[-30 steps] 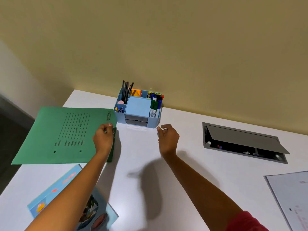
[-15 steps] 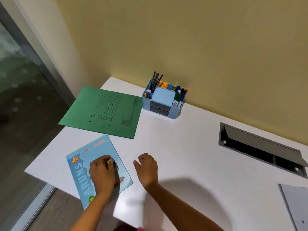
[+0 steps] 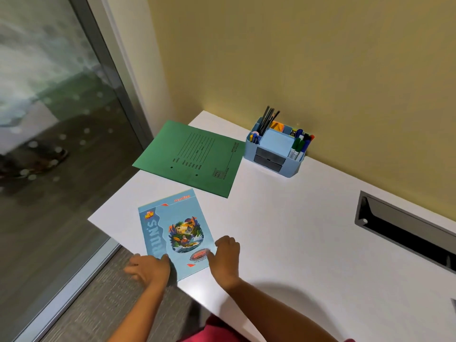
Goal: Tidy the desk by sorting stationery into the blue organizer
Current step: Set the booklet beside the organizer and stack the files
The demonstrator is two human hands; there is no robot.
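- Far left, beyond the desk (image 3: 308,218), I see a glass panel (image 3: 49,95) in a grey frame, with dark floor below it.
- My left hand (image 3: 148,267) lies at the desk's near left edge. Its fingers are spread and relaxed, and its thumb side rests on the near left corner of a booklet.
- The booklet (image 3: 176,233) is light blue with a cartoon picture. It lies flat near the desk's left corner.
- A green folder (image 3: 195,159) lies flat behind the booklet. Its left part overhangs the desk's left edge.
- My right hand (image 3: 225,255) sits at the booklet's near right corner with its fingers curled and its thumb against the cover. I cannot tell whether it grips.
- The blue organizer (image 3: 276,154) stands at the desk's far edge against the yellow wall (image 3: 320,58), just right of the folder. It holds upright pencils (image 3: 267,119), a pale blue notepad (image 3: 275,141) and markers (image 3: 299,144).
- On the right, a dark cable hatch (image 3: 404,228) is set into the desk.
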